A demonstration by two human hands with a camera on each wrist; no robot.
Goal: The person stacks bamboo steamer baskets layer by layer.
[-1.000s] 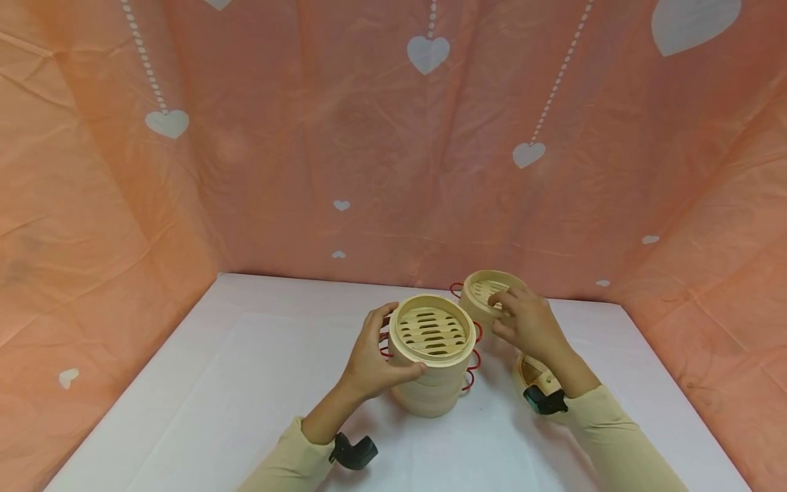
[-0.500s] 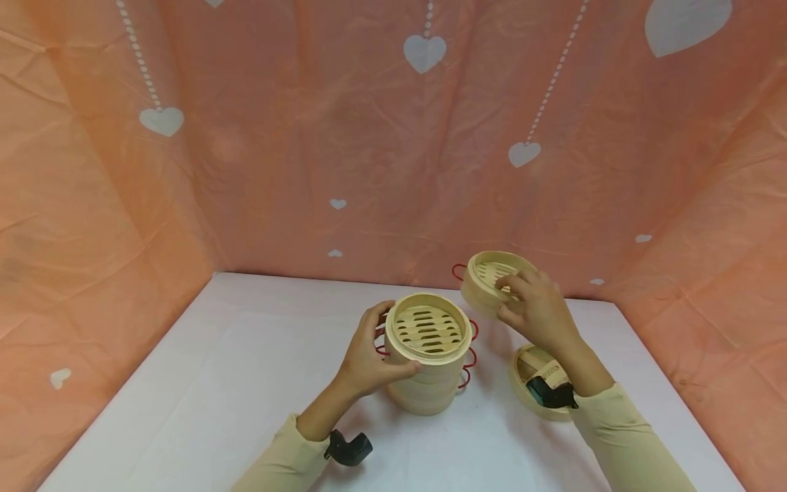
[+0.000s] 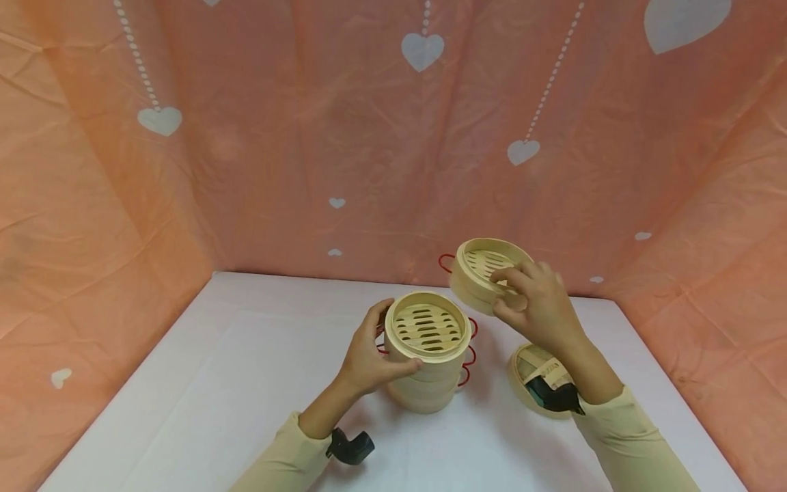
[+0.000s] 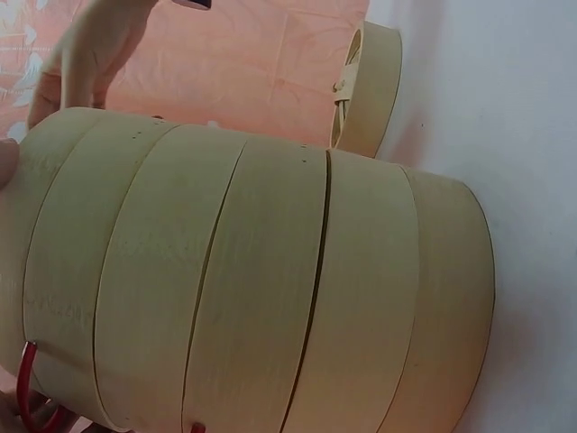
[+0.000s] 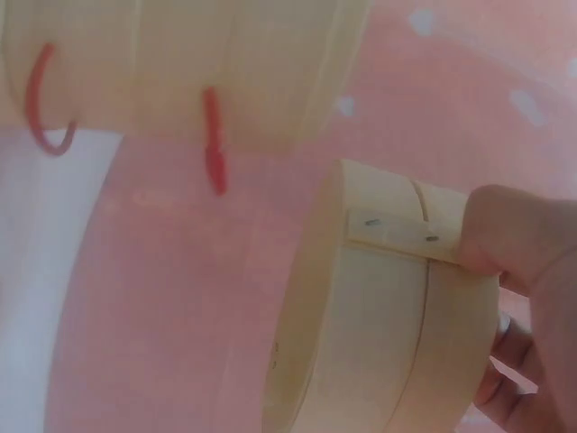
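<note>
A stack of round bamboo steamer baskets (image 3: 427, 389) with red side loops stands on the table, its slatted top layer facing up. My left hand (image 3: 363, 362) grips it high on the left side, the thumb along the front below the rim. Behind it and to the right, a single steamer basket (image 3: 472, 287) hangs tilted in the air. My right hand (image 3: 544, 311) pinches this basket by its near right rim, fingers inside and thumb outside. In the right wrist view the lifted basket (image 5: 379, 298) is apart from the stack (image 5: 162, 72).
A bamboo steamer lid (image 3: 522, 389) with a strap handle lies on the white table (image 3: 246, 383) at the right, partly covered by the right wrist's black camera (image 3: 553, 395). A pink cloth (image 3: 277, 171) with white hearts encloses the back and sides.
My right hand has raised the steamer basket from behind the stack and brought it slightly left, uncovering more of the lid. My left hand keeps its grip on the stack.
</note>
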